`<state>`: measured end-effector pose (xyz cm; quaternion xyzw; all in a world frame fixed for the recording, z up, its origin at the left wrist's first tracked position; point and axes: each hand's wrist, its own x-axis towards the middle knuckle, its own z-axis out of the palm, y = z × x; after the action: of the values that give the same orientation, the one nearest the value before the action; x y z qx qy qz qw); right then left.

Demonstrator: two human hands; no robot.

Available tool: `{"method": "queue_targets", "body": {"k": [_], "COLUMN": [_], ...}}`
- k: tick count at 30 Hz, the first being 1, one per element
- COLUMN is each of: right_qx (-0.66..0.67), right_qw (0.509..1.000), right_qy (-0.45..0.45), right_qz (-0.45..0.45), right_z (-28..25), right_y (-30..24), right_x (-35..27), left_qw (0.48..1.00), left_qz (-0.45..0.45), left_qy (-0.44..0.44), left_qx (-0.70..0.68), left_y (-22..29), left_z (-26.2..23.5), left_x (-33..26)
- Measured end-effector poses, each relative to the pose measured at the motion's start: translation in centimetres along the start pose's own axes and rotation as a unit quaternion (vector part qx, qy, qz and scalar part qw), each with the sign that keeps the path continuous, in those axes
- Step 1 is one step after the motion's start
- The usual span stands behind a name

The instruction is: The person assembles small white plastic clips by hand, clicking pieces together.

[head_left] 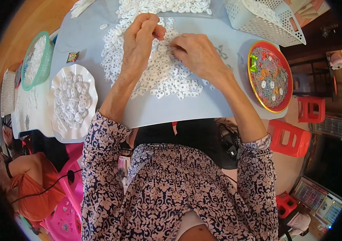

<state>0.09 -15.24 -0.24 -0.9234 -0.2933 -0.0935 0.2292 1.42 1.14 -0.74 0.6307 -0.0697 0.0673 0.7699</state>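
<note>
A heap of small white plastic pieces with holes (pixel 171 78) spreads over the grey-blue table (pixel 155 114). Above its upper part, my left hand (pixel 142 38) is closed, fingers curled in toward the thumb; whatever they hold is hidden. Just right of it, my right hand (pixel 199 54) bends over the heap with fingers drawn together at the pieces. Its fingertips are partly blurred, and I cannot make out what is between them. A few small grey pieces (pixel 221 52) lie beside the right hand.
A white wavy-rimmed plate (pixel 54 120) with white pieces stands left, near a small wrapped packet (pixel 73 57). A red gold-rimmed tray (pixel 290 86) of thin grey pieces is at right. A white perforated basket (pixel 259 26) and green basket (pixel 50 58) flank the table. Red stools (pixel 289 138) stand right.
</note>
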Motion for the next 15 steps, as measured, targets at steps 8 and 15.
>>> {"method": "queue_targets", "body": {"k": [8,15], "right_qx": [0.078,0.049], "right_qw": [0.996,0.999], "right_qy": [-0.032,-0.012], "right_qz": [0.039,-0.003], "right_z": [-1.8,-1.0], "right_y": [0.9,1.1], "right_x": [-0.4,0.2], "left_qw": [0.998,0.997], "left_qz": [0.024,0.019], "left_qy": [-0.015,-0.015], "left_qx": [0.047,0.074], "left_y": [0.8,0.6], "left_z": [0.2,-0.5], "left_x": [-0.4,-0.7]}}
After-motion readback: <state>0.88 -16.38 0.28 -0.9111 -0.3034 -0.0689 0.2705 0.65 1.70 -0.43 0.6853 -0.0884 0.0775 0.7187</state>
